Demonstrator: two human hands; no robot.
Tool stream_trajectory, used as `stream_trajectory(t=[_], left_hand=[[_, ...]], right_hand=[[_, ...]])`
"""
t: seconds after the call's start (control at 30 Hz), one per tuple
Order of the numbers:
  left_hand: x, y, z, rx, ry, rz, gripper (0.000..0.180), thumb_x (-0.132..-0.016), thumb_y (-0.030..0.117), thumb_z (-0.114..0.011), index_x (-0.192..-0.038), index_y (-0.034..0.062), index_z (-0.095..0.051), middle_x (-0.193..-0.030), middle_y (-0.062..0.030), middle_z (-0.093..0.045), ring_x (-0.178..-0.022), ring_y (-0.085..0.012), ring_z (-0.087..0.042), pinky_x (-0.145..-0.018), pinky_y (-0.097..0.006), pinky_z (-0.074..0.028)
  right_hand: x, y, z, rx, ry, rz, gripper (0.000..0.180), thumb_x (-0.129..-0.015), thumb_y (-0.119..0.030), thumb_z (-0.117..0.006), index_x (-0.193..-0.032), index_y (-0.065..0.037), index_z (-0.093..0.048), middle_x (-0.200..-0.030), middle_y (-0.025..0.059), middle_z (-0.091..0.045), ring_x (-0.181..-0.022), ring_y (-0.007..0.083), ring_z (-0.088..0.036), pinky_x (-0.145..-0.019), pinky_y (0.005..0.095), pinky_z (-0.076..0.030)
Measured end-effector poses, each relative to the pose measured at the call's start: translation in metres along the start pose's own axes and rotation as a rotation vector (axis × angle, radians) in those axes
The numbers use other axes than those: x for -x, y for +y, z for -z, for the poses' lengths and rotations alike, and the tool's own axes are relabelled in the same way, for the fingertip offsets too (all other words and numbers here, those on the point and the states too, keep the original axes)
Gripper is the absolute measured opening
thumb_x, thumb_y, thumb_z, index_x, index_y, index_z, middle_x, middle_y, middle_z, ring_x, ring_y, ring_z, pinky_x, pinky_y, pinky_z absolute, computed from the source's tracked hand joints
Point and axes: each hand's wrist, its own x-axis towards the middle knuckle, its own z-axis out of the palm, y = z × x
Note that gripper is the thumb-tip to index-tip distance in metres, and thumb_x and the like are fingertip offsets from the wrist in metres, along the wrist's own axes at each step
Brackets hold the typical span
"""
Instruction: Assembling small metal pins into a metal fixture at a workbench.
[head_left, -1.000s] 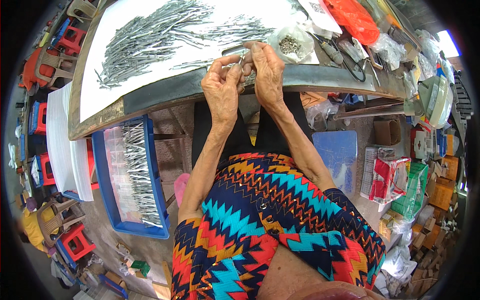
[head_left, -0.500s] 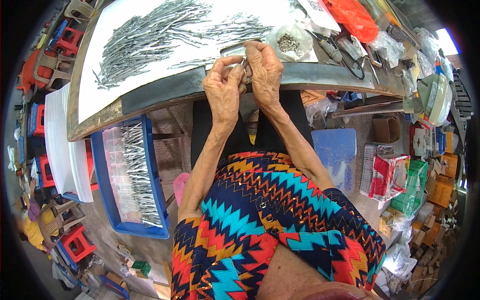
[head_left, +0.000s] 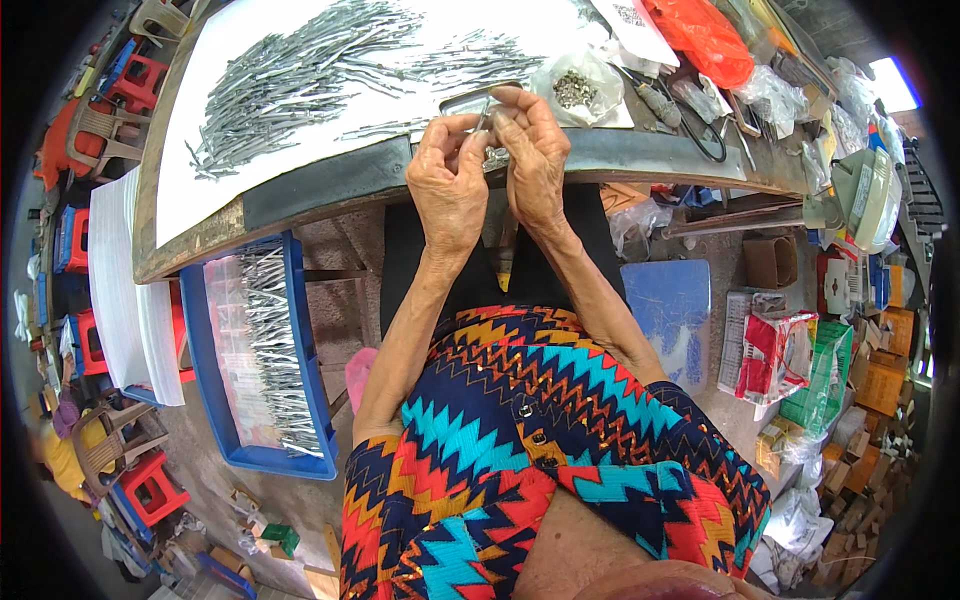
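Both hands meet at the near edge of the table point(head_left: 330, 190), the left hand point(head_left: 447, 180) and right hand point(head_left: 535, 150) each pinching one thin metal pin point(head_left: 484, 118) that stands roughly upright between them, equally close to both, in front of a small metal tray point(head_left: 470, 98).
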Motion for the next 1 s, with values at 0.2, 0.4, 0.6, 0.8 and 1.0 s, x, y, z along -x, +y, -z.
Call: stream_trajectory(t=[0.2,0.4,0.6,0.8,1.0], left_hand=[[0.002,-0.004,0.000,-0.158,0.015,-0.108,0.010,-0.081,0.001,-0.057,-0.090,-0.0007,-0.055,-0.079,-0.0061,-0.060,-0.072,-0.0082,-0.057,-0.063,-0.021,-0.046],[0.003,0.005,-0.001,-0.154,-0.021,0.013,0.012,-0.082,0.002,-0.056,-0.094,0.0009,-0.055,-0.073,-0.0030,-0.060,-0.064,-0.0063,-0.054,-0.055,-0.020,-0.042],[0.002,-0.004,-0.001,-0.044,-0.037,0.003,0.017,-0.080,0.001,-0.055,-0.097,0.0029,-0.056,-0.061,-0.0032,-0.055,-0.054,-0.0064,-0.048,-0.046,-0.022,-0.038],[0.002,-0.006,0.003,-0.022,-0.033,0.009,0.014,-0.081,0.001,-0.055,-0.095,0.0026,-0.057,-0.063,-0.0025,-0.055,-0.055,-0.0053,-0.048,-0.047,-0.022,-0.038],[0.001,-0.005,0.002,0.091,-0.063,0.059,0.015,-0.084,0.004,-0.053,-0.098,0.0027,-0.057,-0.067,0.0024,-0.055,-0.055,-0.0003,-0.044,-0.046,-0.015,-0.034]], right_hand=[[0.000,0.001,0.004,-0.046,-0.021,-0.007,0.027,-0.081,-0.006,-0.055,-0.106,0.003,-0.049,-0.086,0.0054,-0.054,-0.078,0.0087,-0.051,-0.068,0.0206,-0.043],[0.000,-0.001,0.009,-0.036,-0.017,-0.006,0.027,-0.079,-0.002,-0.055,-0.106,0.003,-0.050,-0.086,0.0051,-0.054,-0.078,0.0084,-0.051,-0.067,0.0208,-0.044],[-0.002,-0.001,0.010,0.062,-0.009,0.038,0.027,-0.079,-0.001,-0.057,-0.105,0.002,-0.050,-0.083,0.0040,-0.054,-0.074,0.0080,-0.052,-0.064,0.0196,-0.044],[-0.001,-0.001,0.007,0.080,-0.044,0.031,0.029,-0.079,0.000,-0.058,-0.106,0.004,-0.048,-0.086,0.0058,-0.055,-0.079,0.0090,-0.052,-0.072,0.0203,-0.044],[-0.002,0.001,0.001,0.149,-0.021,0.098,0.023,-0.081,-0.004,-0.053,-0.103,0.002,-0.050,-0.080,0.0021,-0.053,-0.065,0.0047,-0.046,-0.055,0.0175,-0.039]])
